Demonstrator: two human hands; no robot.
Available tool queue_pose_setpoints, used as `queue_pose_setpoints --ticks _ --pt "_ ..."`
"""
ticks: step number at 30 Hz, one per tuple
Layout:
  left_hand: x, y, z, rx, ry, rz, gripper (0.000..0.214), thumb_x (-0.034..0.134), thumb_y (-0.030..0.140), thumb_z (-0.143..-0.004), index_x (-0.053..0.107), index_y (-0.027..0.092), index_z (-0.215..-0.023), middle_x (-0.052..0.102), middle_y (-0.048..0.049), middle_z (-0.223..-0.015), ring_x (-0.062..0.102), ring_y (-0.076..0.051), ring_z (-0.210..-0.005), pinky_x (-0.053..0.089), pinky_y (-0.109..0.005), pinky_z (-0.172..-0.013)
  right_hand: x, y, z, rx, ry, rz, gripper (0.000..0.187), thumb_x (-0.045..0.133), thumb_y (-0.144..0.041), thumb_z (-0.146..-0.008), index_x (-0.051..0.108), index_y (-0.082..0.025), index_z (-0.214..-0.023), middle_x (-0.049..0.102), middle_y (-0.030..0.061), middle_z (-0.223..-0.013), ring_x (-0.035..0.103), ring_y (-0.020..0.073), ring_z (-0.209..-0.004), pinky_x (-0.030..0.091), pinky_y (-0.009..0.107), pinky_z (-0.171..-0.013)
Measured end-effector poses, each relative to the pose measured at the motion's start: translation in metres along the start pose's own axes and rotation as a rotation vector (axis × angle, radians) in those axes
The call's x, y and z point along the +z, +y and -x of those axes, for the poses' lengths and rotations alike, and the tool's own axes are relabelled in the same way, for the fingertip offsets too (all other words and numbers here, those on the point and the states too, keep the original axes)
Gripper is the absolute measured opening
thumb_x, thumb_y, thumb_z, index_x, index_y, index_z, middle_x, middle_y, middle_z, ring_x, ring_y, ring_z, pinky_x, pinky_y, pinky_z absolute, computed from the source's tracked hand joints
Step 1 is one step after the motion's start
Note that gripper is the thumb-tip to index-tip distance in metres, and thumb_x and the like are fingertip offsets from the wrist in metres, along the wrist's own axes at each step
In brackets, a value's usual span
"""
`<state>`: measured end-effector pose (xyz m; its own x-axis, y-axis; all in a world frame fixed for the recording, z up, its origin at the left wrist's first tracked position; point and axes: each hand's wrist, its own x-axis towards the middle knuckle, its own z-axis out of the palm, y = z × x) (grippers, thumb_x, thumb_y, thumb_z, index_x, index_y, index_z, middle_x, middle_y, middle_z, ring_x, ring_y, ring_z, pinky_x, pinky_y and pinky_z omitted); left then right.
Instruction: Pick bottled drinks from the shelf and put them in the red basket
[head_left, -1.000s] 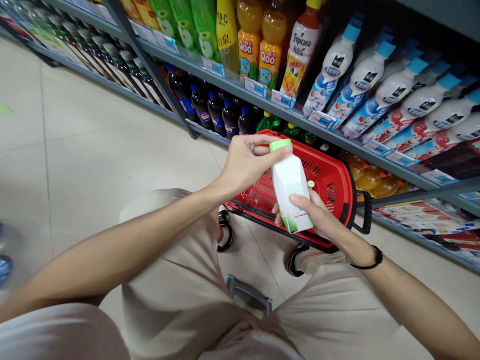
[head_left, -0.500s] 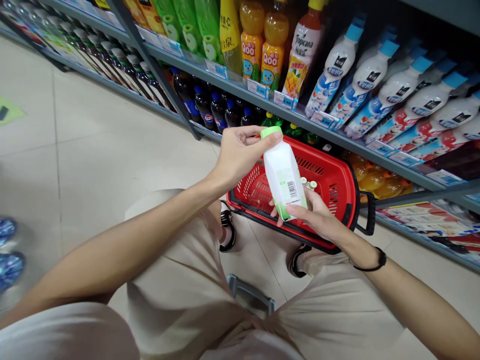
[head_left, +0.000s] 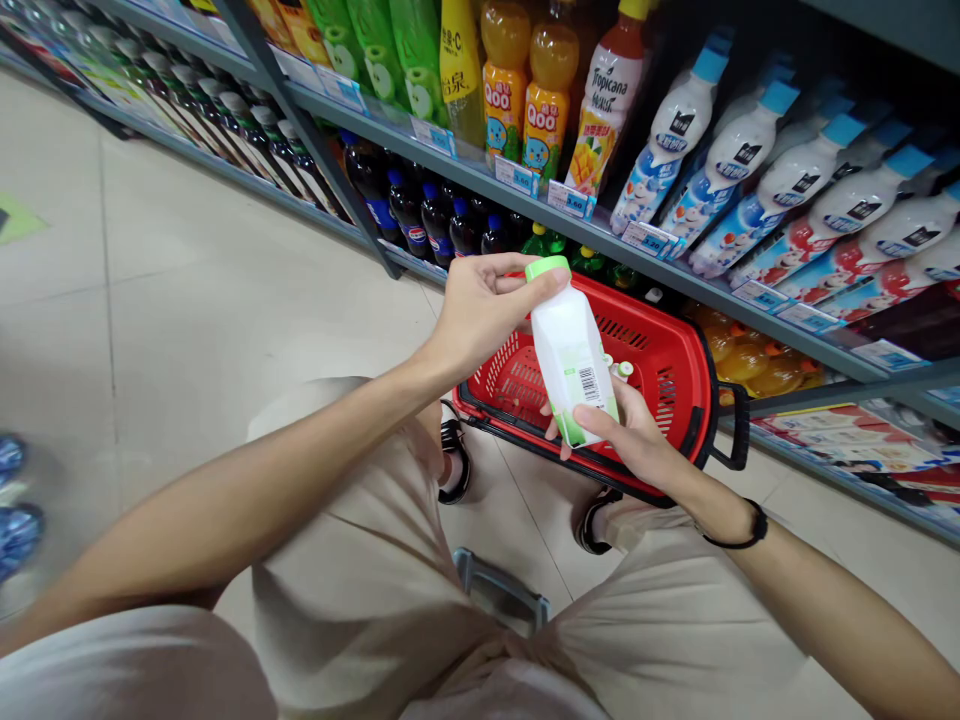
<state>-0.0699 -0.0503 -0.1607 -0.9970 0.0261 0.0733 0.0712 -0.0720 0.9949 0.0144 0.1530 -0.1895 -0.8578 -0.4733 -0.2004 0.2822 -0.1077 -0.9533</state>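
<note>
A white bottle (head_left: 568, 350) with a light green cap is held upright over a red shopping basket (head_left: 679, 375) on the floor. My left hand (head_left: 480, 315) grips the bottle at its neck and cap, fingers curled round it. My right hand (head_left: 637, 440) cups the bottle's base from below, thumb on its side. A barcode label on the bottle faces me. Small capped items lie inside the basket behind the bottle.
Store shelves (head_left: 525, 195) run along the right, packed with juice bottles (head_left: 547, 90), white drink bottles (head_left: 787, 180) and dark cola bottles (head_left: 420, 215). My knees in beige shorts fill the lower view. A grey handle (head_left: 499, 590) sits between them. Tiled floor (head_left: 187, 300) lies to the left.
The bottle has been turned in my hands, so its barcode label now faces me. Both hands keep their hold at about the same place.
</note>
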Motion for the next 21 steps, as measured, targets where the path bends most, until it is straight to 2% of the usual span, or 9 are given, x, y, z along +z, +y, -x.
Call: queue_pose_setpoints --ticks 5,10,13,18,21 --pt "0.0004 0.0025 0.0014 -0.002 -0.011 -0.001 0.055 0.091 0.059 -0.079 0.080 0.012 -0.106 0.084 -0.0113 -0.093 0.083 -0.027 -0.088 0.069 -0.033 -0.072 -0.0004 0.0029 -0.0007 -0.007 0.018 -0.021 0.068 0.089 -0.053 -0.087 0.057 -0.018 -0.135 0.074 0.0101 -0.110 0.072 0.0197 -0.079 0.068 0.034 -0.058" --pt "0.0000 0.0018 0.0014 -0.001 -0.014 0.027 0.053 0.093 0.056 -0.078 0.081 0.013 -0.107 0.084 -0.0109 -0.093 0.082 -0.025 -0.085 0.068 -0.031 -0.069 -0.0012 0.0045 -0.0022 -0.013 0.025 0.003 0.064 0.089 -0.054 -0.087 0.059 -0.019 -0.131 0.075 0.0116 -0.116 0.071 0.0185 -0.076 0.065 0.031 -0.053" --pt "0.0001 0.0006 0.0009 0.014 -0.024 0.035 0.053 0.093 0.056 -0.079 0.081 0.013 -0.108 0.084 -0.0112 -0.094 0.083 -0.026 -0.088 0.069 -0.032 -0.071 -0.0018 0.0029 -0.0028 -0.013 0.028 0.001 0.063 0.090 -0.054 -0.085 0.059 -0.018 -0.128 0.075 0.0106 -0.112 0.071 0.0187 -0.075 0.065 0.032 -0.054" --pt "0.0008 0.0007 0.0001 0.031 -0.023 0.030 0.053 0.092 0.058 -0.080 0.080 0.013 -0.107 0.084 -0.0108 -0.094 0.083 -0.027 -0.091 0.070 -0.034 -0.077 -0.0019 0.0005 -0.0027 0.010 0.031 0.046 0.062 0.089 -0.056 -0.085 0.058 -0.020 -0.125 0.075 0.0101 -0.113 0.071 0.0191 -0.075 0.065 0.034 -0.057" --pt "0.0008 0.0006 0.0002 0.031 -0.016 0.039 0.053 0.093 0.055 -0.079 0.080 0.013 -0.109 0.084 -0.0109 -0.096 0.083 -0.026 -0.091 0.070 -0.033 -0.076 -0.0035 0.0035 -0.0033 0.001 0.109 0.217 0.065 0.092 -0.050 -0.082 0.057 -0.022 -0.129 0.075 0.0106 -0.118 0.074 0.0235 -0.088 0.067 0.039 -0.071"
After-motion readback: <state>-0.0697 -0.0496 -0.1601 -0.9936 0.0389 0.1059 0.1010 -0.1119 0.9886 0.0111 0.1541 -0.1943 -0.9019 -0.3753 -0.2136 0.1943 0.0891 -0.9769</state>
